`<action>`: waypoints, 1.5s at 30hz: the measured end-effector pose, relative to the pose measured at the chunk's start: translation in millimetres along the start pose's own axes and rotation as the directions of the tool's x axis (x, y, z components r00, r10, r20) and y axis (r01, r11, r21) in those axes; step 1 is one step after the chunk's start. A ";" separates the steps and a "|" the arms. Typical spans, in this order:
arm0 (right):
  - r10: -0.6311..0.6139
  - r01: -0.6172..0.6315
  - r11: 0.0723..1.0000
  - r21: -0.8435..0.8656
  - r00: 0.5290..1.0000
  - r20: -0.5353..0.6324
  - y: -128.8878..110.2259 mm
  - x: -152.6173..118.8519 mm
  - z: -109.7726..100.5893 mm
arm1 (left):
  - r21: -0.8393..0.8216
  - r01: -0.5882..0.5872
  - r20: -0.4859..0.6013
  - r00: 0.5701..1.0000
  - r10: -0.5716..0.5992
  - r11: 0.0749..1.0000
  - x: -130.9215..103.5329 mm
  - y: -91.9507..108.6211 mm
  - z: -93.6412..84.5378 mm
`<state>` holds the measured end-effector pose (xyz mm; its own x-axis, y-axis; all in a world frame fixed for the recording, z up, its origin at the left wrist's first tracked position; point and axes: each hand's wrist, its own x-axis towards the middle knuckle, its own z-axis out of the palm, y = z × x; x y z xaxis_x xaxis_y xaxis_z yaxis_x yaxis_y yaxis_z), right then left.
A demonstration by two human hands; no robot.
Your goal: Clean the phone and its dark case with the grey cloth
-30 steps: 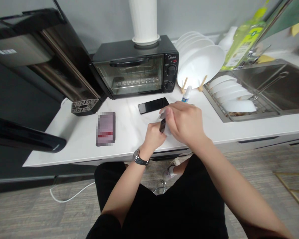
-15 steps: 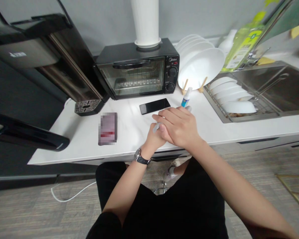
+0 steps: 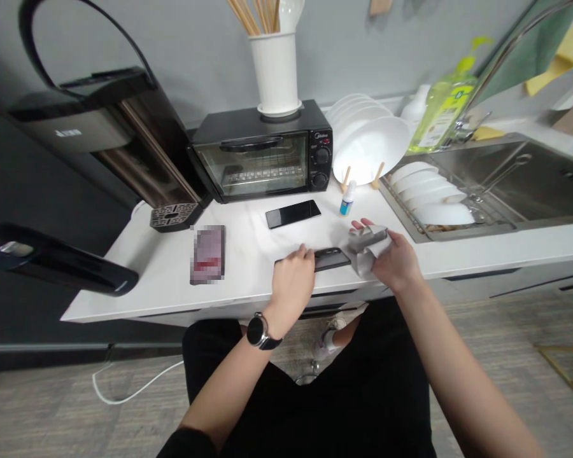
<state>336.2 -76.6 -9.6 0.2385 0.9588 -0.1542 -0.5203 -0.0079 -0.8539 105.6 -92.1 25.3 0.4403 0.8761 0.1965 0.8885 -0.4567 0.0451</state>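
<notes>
— Where is the slim black phone (image 3: 332, 259) lying?

— Flat on the white counter (image 3: 162, 280), close to its front edge, long axis running along that edge, side to side. One end is under the left hand (image 3: 293, 280), the other points toward the right hand (image 3: 394, 261).

— How are the left fingers set?

— Curled lightly over the phone's left end, pressing it to the counter (the wrist behind carries a dark round watch (image 3: 258, 331)).

— And the right hand?

— Its fingers are closed around a crumpled grey cloth (image 3: 365, 245), which sits just at the phone's right end; whether cloth and phone touch, I cannot tell.

— What else is on the counter?

— A second flat black phone (image 3: 292, 213) lies farther back, tilted a little, its long axis also roughly side to side. A small white bottle with a blue label (image 3: 347, 199) stands upright just to its right. A blurred pinkish rectangular item (image 3: 207, 253) lies toward the left. At the back edge sits a black toaster oven (image 3: 262, 156), with a white plate rack of dishes (image 3: 370, 143) beside it.
</notes>
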 end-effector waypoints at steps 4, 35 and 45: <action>-0.222 0.235 0.942 -0.240 0.972 0.082 7.0 9.7 -14.3 | -0.099 -0.012 0.007 1.000 0.012 0.995 2.9 12.2 10.2; -0.224 0.628 -0.227 -0.744 0.710 0.667 47.8 -49.0 23.6 | -0.581 -0.084 -0.087 0.995 0.041 0.810 -36.8 -93.2 30.0; -0.046 0.813 -0.110 -0.571 0.570 0.820 86.6 -76.6 89.2 | -0.490 -0.064 -0.094 0.995 0.020 0.870 -40.2 -95.8 37.6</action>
<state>199.8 -125.4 -27.4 -0.5129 0.7798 0.3589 0.7195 0.6186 -0.3158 7.7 -77.7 -23.8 0.4440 0.8482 0.2887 0.6812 -0.5289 0.5062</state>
